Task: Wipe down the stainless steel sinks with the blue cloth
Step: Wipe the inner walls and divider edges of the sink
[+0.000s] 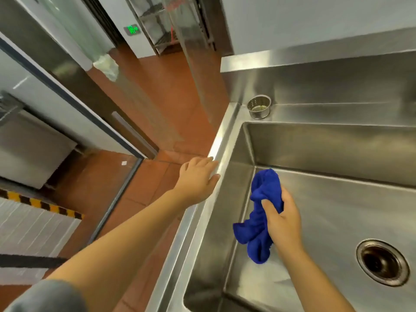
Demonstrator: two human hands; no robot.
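The stainless steel sink (337, 152) fills the right half of the view, with one deep basin open below the camera. The right hand (282, 219) reaches down into the basin and clamps the blue cloth (254, 230), with fingers and thumb curled round its bunched middle. One wad of the cloth sticks out past the fingers toward 11 o'clock, close to the basin's far-left corner. A looser tail hangs out at 7 o'clock from the hand, over the basin floor beside the left wall. Whether the cloth presses on the steel cannot be told.

The left hand (198, 174) is at 10 o'clock from the right hand, outside the basin. It holds nothing: its fingers are straight and slightly spread, with the tips laid on the sink's left rim (186, 248). A grey sleeve (45, 296) shows at the bottom-left corner.

The round drain (382, 262) is in the basin floor at 4 o'clock from the right hand, well apart from the cloth. A small perforated metal strainer cup (259, 106) stands upright on the ledge behind the basin, at 12 o'clock from the cloth, in the ledge's left corner.

Left of the sink is a red-brown tiled floor (157, 113). A yellow-and-black hazard stripe (40, 204) runs at 9 o'clock from the left hand. A green lit sign (131, 29) shows on the wall at 11 o'clock, with a wire shelving rack (162, 23) just to its right.
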